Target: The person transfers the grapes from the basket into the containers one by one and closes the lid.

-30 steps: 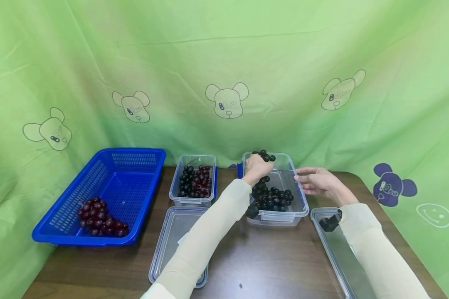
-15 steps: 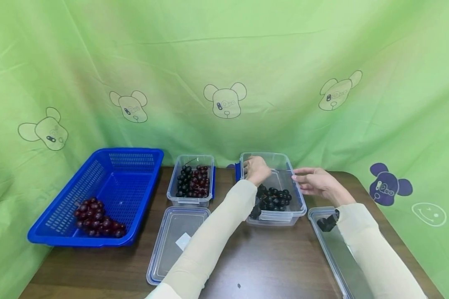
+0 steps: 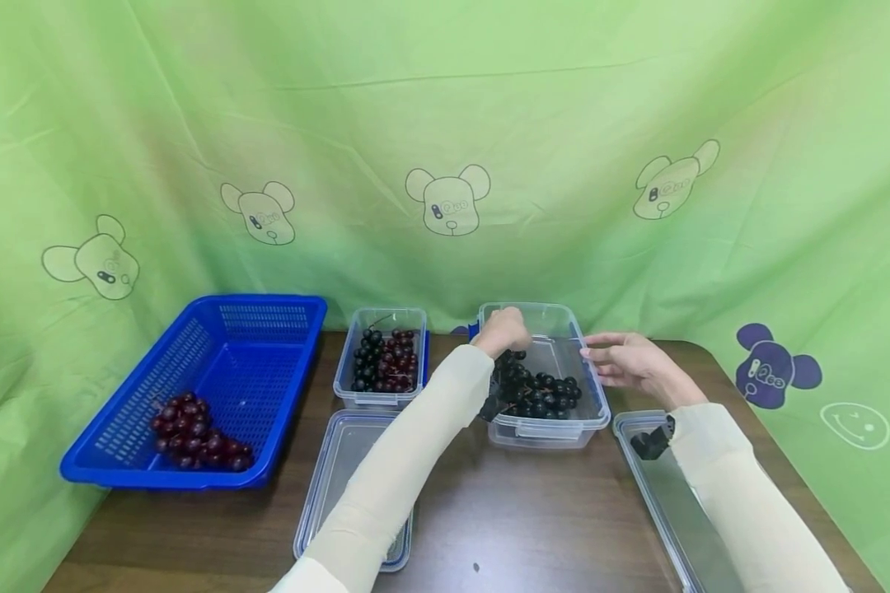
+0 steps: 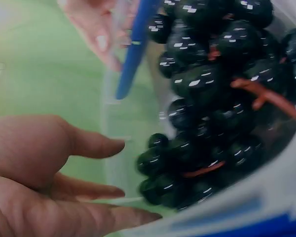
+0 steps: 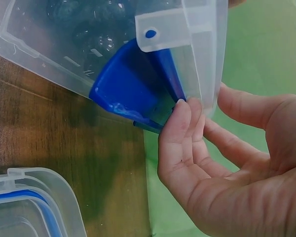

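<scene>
Dark grapes lie in bunches inside a clear plastic container at the right of the table. My left hand is over this container's left side. In the left wrist view its thumb and fingers are apart, with nothing between them, beside the black grapes. My right hand holds the container's right side. The right wrist view shows its bent fingertips at the blue latch, which hangs open, and the thumb against the outer edge of the rim.
A smaller clear container holds black and red grapes. At the left, a blue basket carries red grapes. One lid lies partly under my left sleeve, another lid under the right. A green curtain hangs behind the table.
The grapes that my left hand held above the container's far end are no longer there. That hand has loosened and shifted slightly toward the left wall. My right hand stays put.
</scene>
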Motion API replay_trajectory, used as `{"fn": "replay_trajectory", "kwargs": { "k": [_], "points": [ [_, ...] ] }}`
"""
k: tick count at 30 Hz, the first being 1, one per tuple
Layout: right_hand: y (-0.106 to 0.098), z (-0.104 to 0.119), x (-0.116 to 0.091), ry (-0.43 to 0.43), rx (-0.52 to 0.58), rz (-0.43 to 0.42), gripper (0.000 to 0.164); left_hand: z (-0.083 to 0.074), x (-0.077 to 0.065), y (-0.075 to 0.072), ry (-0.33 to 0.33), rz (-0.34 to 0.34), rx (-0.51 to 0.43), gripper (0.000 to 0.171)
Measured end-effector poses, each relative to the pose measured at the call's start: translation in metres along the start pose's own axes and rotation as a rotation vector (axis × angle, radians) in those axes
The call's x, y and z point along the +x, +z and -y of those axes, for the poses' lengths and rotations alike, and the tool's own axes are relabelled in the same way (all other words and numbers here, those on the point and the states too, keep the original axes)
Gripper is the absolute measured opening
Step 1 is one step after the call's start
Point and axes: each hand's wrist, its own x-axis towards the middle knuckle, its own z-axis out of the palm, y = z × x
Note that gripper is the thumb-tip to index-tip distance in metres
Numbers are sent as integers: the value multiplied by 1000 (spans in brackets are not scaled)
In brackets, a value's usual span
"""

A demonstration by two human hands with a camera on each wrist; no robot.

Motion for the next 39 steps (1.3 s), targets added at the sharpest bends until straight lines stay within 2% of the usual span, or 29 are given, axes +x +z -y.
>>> {"fn": "replay_trajectory", "kwargs": {
  "k": [2, 3, 4, 5, 7, 9, 10, 13, 17, 23, 26, 31, 35, 39],
  "points": [
    [0, -1, 1, -2, 0, -1, 69, 2, 5, -7, 47, 43, 29, 19],
    [0, -1, 1, 0, 0, -3, 69, 7, 21, -2, 68, 45, 37, 17],
    [0, -1, 1, 1, 2, -7, 68, 9, 26, -5, 87, 57, 28, 13],
    [-1, -2, 1, 1, 2, -9, 68, 13, 36, -5, 109, 58, 22, 14],
    [-2, -2, 1, -2, 1, -10, 67, 15, 41, -14, 146, 81, 9, 18],
    [-2, -2, 2, -3, 2, -12, 67, 19, 36, -27, 197, 76, 3, 15],
    [-2, -2, 2, -3, 3, -10, 66, 17, 18, -42, 226, 94, 0, 18],
    [-3, 0, 2, -6, 0, -2, 66, 19, -11, -71, 307, 103, 17, 39],
    [-4, 2, 1, -7, 6, 2, 65, 28, -32, -98, 365, 85, 44, 44],
    [-5, 1, -1, -15, 23, 5, 66, 49, -60, -126, 429, 49, 55, 41],
    [-4, 0, -2, -20, 39, 9, 61, 70, -76, -136, 458, 40, 89, 40],
    [-2, -1, 0, -21, 39, 22, 53, 121, -103, -148, 457, 42, 181, 38],
    [-1, -2, 2, -28, 39, 34, 52, 160, -125, -152, 428, 12, 209, 35],
    [-1, -2, 4, -32, 37, 34, 58, 188, -146, -149, 452, -9, 227, 33]
  ]
}}
